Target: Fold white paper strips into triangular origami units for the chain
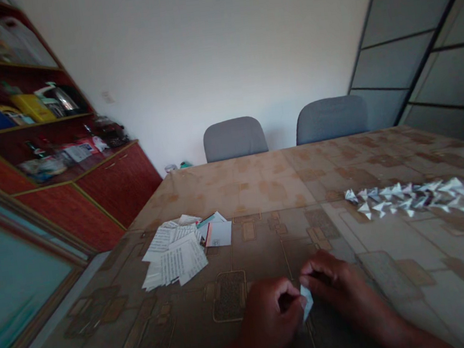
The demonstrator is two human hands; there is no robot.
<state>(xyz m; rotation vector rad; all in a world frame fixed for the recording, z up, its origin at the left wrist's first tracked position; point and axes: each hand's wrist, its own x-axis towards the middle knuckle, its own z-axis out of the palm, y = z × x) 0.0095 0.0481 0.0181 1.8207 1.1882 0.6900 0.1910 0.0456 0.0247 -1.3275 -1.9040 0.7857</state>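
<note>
Between my two hands is a small folded piece of paper, pale with a pointed lower end. My left hand pinches its left edge between thumb and fingers. From the upper right, my right hand grips its top corner with thumb and forefinger. Both hands are low over the near part of the table. To the left lies a loose pile of printed paper slips, beside a few coloured cards. Two rows of folded paper pieces, pointed and whitish, stand at the right.
A patterned cloth covers the table. Two grey chairs, a left one and a right one, stand at the far edge before a white wall. A red-brown cabinet with filled shelves is at left, and panelled doors are at right.
</note>
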